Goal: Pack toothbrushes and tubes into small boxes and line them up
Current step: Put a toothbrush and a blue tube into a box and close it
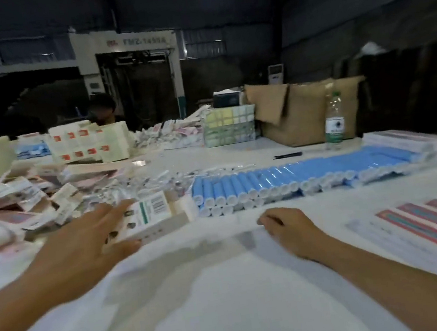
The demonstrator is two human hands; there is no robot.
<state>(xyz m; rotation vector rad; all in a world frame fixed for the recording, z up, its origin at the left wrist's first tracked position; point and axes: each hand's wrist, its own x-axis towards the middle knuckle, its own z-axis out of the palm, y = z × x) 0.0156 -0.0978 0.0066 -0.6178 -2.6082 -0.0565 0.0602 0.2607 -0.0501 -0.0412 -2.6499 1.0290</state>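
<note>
My left hand (83, 242) holds a small white box (152, 217) with a barcode and green print, fingers over its top and thumb under its near edge. The box sits just left of a stacked row of blue tubes with white caps (269, 184) that runs across the table's middle. A heap of clear-wrapped toothbrushes (142, 184) lies behind the box. My right hand (288, 228) rests on the white table (227, 288) with its fingers curled under; it holds nothing that I can see. Several small boxes (24, 205) lie piled at the left.
Flat printed box blanks (433, 224) lie at the right, more stacked (412, 141) behind the tubes. A water bottle (334, 123), a black pen (287, 155) and brown cardboard cartons (307, 110) stand at the back. Stacked packs (90, 142) and a seated person (103, 110) are far left.
</note>
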